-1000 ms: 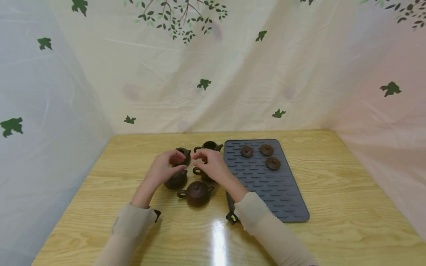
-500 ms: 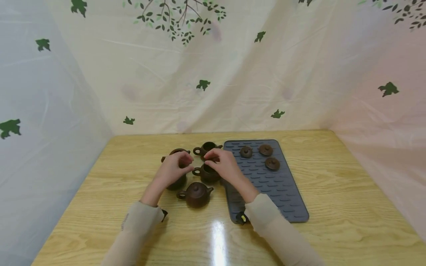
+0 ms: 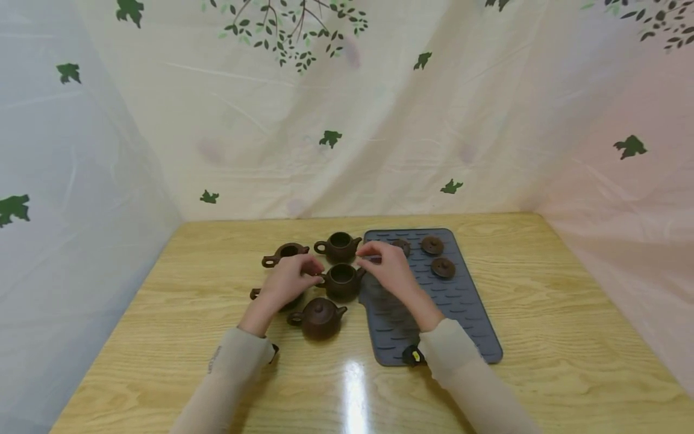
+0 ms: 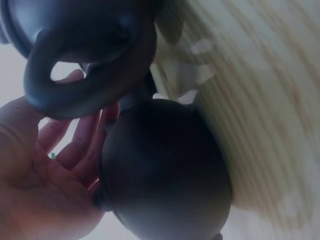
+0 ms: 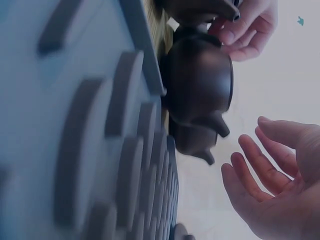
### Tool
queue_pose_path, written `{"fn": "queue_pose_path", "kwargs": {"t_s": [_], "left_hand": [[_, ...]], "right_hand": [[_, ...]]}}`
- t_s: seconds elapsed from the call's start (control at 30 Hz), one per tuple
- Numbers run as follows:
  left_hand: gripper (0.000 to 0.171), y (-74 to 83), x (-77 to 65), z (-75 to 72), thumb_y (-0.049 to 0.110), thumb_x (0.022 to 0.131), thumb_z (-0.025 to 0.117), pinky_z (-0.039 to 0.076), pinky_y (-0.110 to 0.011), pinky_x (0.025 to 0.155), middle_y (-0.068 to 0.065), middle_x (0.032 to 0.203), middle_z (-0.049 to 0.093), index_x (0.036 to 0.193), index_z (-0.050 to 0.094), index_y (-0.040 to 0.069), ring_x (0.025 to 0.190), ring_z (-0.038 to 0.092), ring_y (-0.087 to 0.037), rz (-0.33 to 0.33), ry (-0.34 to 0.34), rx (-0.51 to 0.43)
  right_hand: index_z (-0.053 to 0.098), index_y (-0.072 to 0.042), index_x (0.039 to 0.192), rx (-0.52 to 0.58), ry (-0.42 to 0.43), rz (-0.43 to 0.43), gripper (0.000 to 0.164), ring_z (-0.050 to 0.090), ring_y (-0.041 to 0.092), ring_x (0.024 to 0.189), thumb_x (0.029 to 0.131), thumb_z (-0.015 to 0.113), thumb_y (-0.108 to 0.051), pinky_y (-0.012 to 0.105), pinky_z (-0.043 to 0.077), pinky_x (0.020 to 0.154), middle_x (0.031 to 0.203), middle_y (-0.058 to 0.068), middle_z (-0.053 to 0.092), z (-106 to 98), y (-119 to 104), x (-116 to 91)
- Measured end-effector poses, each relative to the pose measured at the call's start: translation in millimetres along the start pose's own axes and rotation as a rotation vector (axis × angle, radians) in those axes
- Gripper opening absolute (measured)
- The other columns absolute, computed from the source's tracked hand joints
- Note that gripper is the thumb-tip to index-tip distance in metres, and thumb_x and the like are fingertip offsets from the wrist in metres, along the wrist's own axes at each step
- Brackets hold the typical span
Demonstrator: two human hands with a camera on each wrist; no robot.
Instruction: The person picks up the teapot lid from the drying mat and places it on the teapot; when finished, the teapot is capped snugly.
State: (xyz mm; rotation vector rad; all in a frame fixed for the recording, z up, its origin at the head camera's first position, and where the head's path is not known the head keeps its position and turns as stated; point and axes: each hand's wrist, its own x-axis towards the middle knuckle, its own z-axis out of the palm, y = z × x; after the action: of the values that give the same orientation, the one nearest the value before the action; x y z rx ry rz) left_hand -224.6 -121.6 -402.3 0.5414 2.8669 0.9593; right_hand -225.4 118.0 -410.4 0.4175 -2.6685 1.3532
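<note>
My left hand (image 3: 287, 282) hovers over a dark brown teapot (image 4: 165, 170), which it mostly hides in the head view. Its thumb and index finger stand apart beside the handle of an open, lidless teapot (image 3: 343, 282); whether they touch it is unclear. My right hand (image 3: 389, 263) is held over the left part of the grey mat (image 3: 434, 325), beside that teapot's spout, with fingers apart and nothing between them in the right wrist view. A lidded teapot (image 3: 320, 319) stands in front. Lidless teapots stand behind, one at back right (image 3: 340, 248) and one at back left (image 3: 287, 250).
Three brown lids, one partly hidden (image 3: 401, 247) and two in view (image 3: 432, 245) (image 3: 443, 267), lie on the mat's far part. A wooden table (image 3: 162, 325) bears everything. A pale curtain (image 3: 379, 138) with printed leaves hangs behind.
Both hands have moved to the right, my right hand from above the open teapots to over the mat. The back left teapot has come into view. The pots show no clear movement.
</note>
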Motion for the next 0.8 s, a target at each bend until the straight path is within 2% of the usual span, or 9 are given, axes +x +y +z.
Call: {"fn": "queue_pose_path", "kwargs": {"t_s": [0.4, 0.8], "left_hand": [[0.01, 3.0, 1.3, 7.9, 0.024, 0.091, 0.074, 0.056, -0.039, 0.081, 0.003, 0.097, 0.076, 0.099, 0.071, 0.021, 0.092, 0.071, -0.015, -0.028, 0.011, 0.095], [0.01, 4.6, 1.1, 14.8, 0.028, 0.091, 0.074, 0.056, -0.038, 0.077, 0.006, 0.096, 0.076, 0.1, 0.072, 0.024, 0.091, 0.071, -0.015, -0.053, 0.029, 0.156]], "right_hand": [[0.07, -0.004, 0.113, -0.011, 0.018, 0.034, 0.022, 0.069, 0.029, 0.103, 0.094, 0.069, -0.016, 0.046, 0.056, 0.093, 0.112, 0.012, 0.073, -30, 21, -10], [0.07, -0.003, 0.111, -0.031, 0.087, 0.047, 0.02, 0.068, 0.033, 0.106, 0.093, 0.07, -0.012, 0.047, 0.057, 0.092, 0.112, 0.016, 0.073, -62, 45, -18]]}}
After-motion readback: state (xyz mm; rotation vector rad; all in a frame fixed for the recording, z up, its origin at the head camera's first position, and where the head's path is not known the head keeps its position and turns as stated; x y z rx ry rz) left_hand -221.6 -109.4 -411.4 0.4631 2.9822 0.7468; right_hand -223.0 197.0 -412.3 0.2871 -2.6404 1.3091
